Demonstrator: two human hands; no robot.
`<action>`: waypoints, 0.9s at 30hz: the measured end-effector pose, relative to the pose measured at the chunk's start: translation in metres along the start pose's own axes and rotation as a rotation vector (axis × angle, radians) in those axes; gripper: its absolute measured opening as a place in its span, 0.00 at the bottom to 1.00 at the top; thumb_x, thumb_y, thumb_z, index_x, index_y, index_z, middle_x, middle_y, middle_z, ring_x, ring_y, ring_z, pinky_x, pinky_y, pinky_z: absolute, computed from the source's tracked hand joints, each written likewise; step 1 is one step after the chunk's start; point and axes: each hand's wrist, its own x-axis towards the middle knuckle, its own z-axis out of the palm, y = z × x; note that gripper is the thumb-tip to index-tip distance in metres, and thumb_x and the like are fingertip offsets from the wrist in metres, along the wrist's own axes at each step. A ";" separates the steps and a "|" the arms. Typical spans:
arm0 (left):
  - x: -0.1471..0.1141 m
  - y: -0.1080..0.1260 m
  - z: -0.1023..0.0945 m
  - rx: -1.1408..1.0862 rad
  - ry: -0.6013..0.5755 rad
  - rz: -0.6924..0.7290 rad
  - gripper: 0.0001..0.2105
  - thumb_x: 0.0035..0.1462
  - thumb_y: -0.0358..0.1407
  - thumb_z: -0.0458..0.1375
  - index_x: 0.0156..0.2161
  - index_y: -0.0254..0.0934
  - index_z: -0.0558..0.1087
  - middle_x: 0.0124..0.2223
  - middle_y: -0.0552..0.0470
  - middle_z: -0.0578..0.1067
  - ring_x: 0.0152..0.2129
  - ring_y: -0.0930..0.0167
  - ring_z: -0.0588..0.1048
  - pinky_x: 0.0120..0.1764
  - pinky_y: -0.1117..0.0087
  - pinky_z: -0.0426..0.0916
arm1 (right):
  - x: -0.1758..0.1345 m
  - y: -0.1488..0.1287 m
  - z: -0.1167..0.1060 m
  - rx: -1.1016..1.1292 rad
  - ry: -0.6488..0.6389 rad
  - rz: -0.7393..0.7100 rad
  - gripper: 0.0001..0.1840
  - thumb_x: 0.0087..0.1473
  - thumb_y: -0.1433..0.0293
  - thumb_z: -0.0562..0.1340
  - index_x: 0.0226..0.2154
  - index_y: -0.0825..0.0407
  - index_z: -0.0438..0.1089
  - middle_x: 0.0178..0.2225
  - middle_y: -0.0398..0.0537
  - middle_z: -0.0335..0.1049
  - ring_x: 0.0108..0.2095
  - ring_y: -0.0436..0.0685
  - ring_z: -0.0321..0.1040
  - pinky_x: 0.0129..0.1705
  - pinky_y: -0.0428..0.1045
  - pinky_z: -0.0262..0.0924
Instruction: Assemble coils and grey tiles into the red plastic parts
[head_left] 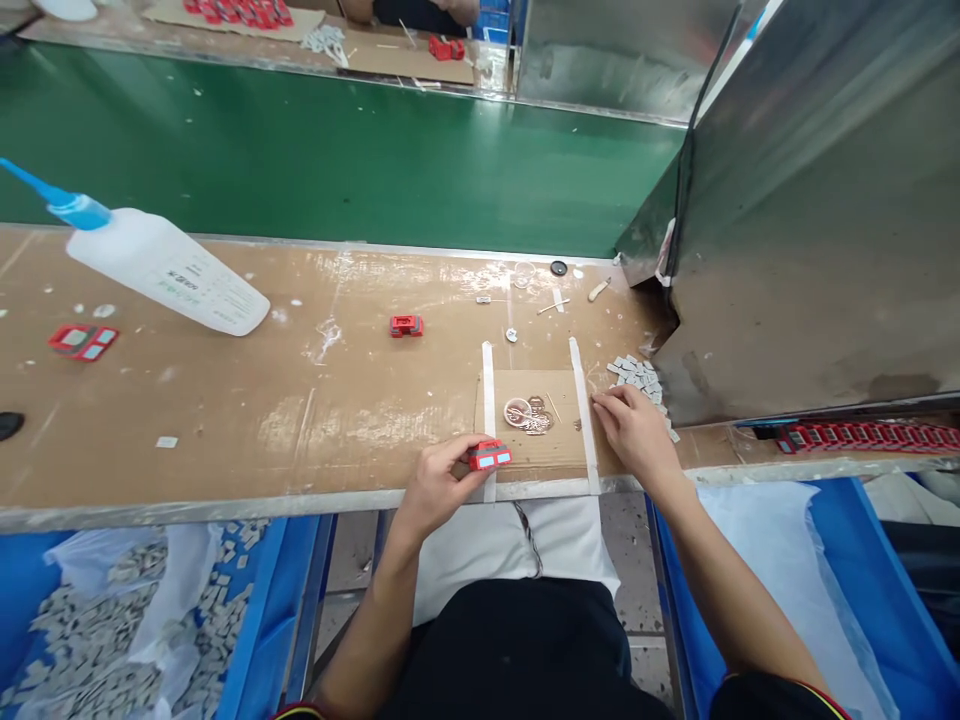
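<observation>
My left hand (436,488) grips a small red toy vehicle body (491,456) with light-blue windows, just over the front edge of the bench. My right hand (636,432) is closed in a pinch beside a heap of small grey rectangular pieces (634,374); whatever its fingertips hold is too small to make out. Between the hands lies a cardboard sheet (551,455) with white tape strips (585,420) at its sides. On it are a small round dish (517,412), a shiny brownish puddle and a thin stick (553,406).
Another red toy body (406,326) lies mid-bench, a third (82,342) at left near a white squeeze bottle (176,275). A metal housing (817,220) blocks the right. Beyond runs a green belt (337,150). A blue bin (255,620) of grey pieces stands below left.
</observation>
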 end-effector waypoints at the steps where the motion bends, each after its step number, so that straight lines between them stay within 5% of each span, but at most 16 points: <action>1: 0.000 0.000 0.000 0.005 -0.001 0.005 0.09 0.58 0.33 0.62 0.44 0.36 0.79 0.40 0.47 0.84 0.34 0.67 0.82 0.38 0.70 0.78 | 0.002 -0.003 0.001 0.010 -0.006 -0.002 0.16 0.66 0.69 0.55 0.33 0.51 0.77 0.33 0.52 0.73 0.33 0.59 0.70 0.36 0.51 0.64; 8: 0.001 -0.005 -0.004 -0.012 -0.039 0.108 0.15 0.60 0.32 0.61 0.52 0.36 0.79 0.44 0.44 0.84 0.38 0.66 0.83 0.42 0.67 0.79 | 0.004 -0.010 -0.024 0.250 0.027 0.101 0.11 0.64 0.70 0.57 0.39 0.50 0.76 0.34 0.51 0.76 0.35 0.60 0.73 0.37 0.52 0.67; 13: -0.001 -0.006 -0.004 -0.134 -0.140 0.107 0.19 0.62 0.32 0.61 0.58 0.35 0.75 0.44 0.44 0.84 0.37 0.67 0.83 0.42 0.68 0.80 | -0.016 -0.061 -0.049 0.638 0.008 0.118 0.06 0.62 0.70 0.62 0.34 0.48 0.75 0.33 0.47 0.76 0.34 0.56 0.73 0.35 0.49 0.68; 18: -0.003 -0.002 -0.004 -0.233 -0.215 0.006 0.13 0.60 0.31 0.62 0.50 0.33 0.77 0.42 0.44 0.84 0.37 0.68 0.83 0.40 0.70 0.80 | -0.017 -0.107 -0.037 0.871 -0.183 0.109 0.05 0.63 0.70 0.61 0.37 0.49 0.74 0.33 0.48 0.76 0.33 0.55 0.73 0.34 0.48 0.68; 27: -0.002 -0.005 -0.003 -0.156 -0.227 0.096 0.11 0.60 0.29 0.63 0.48 0.33 0.79 0.43 0.43 0.83 0.35 0.68 0.82 0.38 0.71 0.77 | -0.001 -0.109 -0.025 0.967 -0.418 0.155 0.05 0.61 0.70 0.61 0.33 0.50 0.72 0.31 0.44 0.76 0.31 0.53 0.72 0.35 0.47 0.66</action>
